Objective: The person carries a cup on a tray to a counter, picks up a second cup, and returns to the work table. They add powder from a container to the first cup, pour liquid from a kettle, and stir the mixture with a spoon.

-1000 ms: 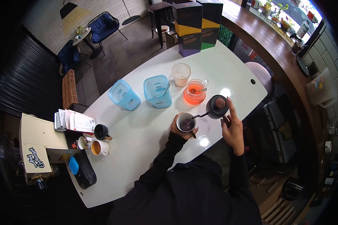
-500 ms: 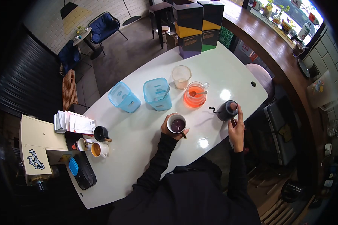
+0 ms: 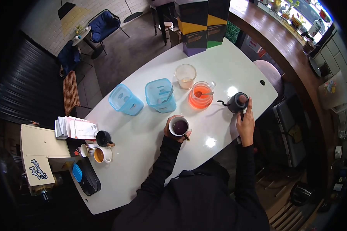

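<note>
My left hand (image 3: pixel 170 129) is wrapped round a mug (image 3: pixel 179 127) of dark liquid, held near the table's front edge with its handle toward the lower right. At the right, the fingers of my right hand (image 3: pixel 246 127) are closed at the handle of a black gooseneck kettle (image 3: pixel 235 104), index finger stretched up along its side. The kettle's spout points left. Between the two hands and farther back stands a glass server (image 3: pixel 200 102) of orange-red liquid with a spoon in it. Whether the kettle touches the table is hard to tell.
On the white table (image 3: pixel 131 154) stand two blue tubs (image 3: pixel 161 102), (image 3: pixel 126 101) and a clear plastic cup (image 3: pixel 185 79). Several mugs (image 3: pixel 103 154) and papers (image 3: pixel 80 129) are at the left, beside a black tray (image 3: pixel 90 181). Stacked boxes (image 3: pixel 194 40) stand at the far end.
The kettle and my right hand have moved a little away from me and to the right. The mug in my left hand has shifted slightly left. The camera view has shifted slightly.
</note>
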`<act>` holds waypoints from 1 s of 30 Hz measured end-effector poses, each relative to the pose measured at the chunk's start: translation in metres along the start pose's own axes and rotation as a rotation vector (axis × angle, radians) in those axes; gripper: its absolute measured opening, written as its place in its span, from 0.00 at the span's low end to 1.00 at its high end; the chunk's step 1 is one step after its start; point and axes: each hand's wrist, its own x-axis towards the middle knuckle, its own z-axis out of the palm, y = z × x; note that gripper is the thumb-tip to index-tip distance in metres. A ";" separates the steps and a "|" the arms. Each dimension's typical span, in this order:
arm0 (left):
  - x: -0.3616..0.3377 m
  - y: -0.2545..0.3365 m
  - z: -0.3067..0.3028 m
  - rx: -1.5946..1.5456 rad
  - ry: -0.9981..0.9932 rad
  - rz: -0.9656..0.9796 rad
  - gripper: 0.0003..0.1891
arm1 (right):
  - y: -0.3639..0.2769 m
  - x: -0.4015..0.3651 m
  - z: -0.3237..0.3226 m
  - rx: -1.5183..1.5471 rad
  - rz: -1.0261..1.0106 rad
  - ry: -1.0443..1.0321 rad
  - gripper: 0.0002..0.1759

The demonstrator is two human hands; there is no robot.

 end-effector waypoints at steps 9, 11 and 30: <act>-0.007 -0.008 0.003 -0.059 -0.019 -0.056 0.34 | -0.063 0.019 0.004 0.076 -0.285 0.101 0.27; -0.009 -0.013 0.004 -0.114 -0.048 -0.116 0.38 | -0.075 0.024 0.011 0.077 -0.362 -0.012 0.23; -0.009 -0.016 0.008 -0.135 -0.005 -0.063 0.38 | -0.090 0.046 0.057 0.136 -0.388 -0.029 0.05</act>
